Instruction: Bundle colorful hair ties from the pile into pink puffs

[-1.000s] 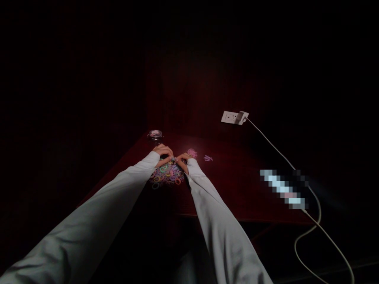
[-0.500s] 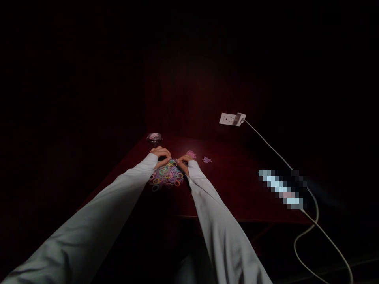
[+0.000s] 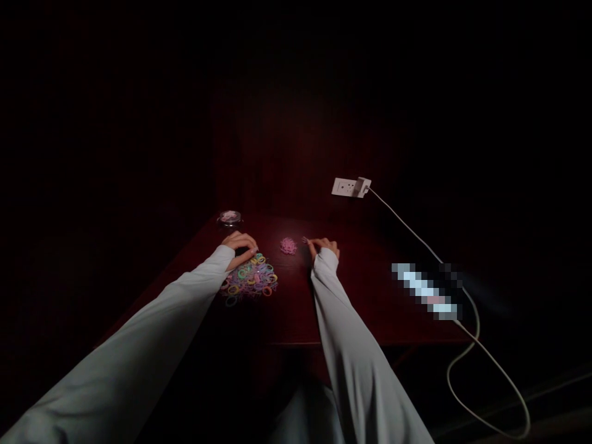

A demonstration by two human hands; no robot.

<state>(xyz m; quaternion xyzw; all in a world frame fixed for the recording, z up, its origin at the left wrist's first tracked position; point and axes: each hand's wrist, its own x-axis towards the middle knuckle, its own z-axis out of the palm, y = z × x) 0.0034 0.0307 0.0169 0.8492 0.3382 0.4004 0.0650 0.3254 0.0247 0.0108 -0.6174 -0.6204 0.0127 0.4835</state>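
Observation:
A heap of small coloured elastic rings point(image 3: 251, 280) lies on a dark red table point(image 3: 361, 308). My left hand point(image 3: 239, 246) rests at the heap's far edge, fingers curled down onto the rings. My right hand point(image 3: 322, 246) sits to the right of the heap, fingers pinched together on something too small to name. Between the hands lies a small pink cluster of rings point(image 3: 288, 245). Both arms wear pale long sleeves.
A small round clear dish point(image 3: 230, 217) with pink bits stands at the table's far left corner. A white wall socket point(image 3: 350, 186) holds a plug, and its white cable point(image 3: 462, 345) runs down past the table's right edge. The room is very dark.
My right hand has moved right, away from the left hand and the heap, to where a small purple cluster lay. The left hand stays at the heap.

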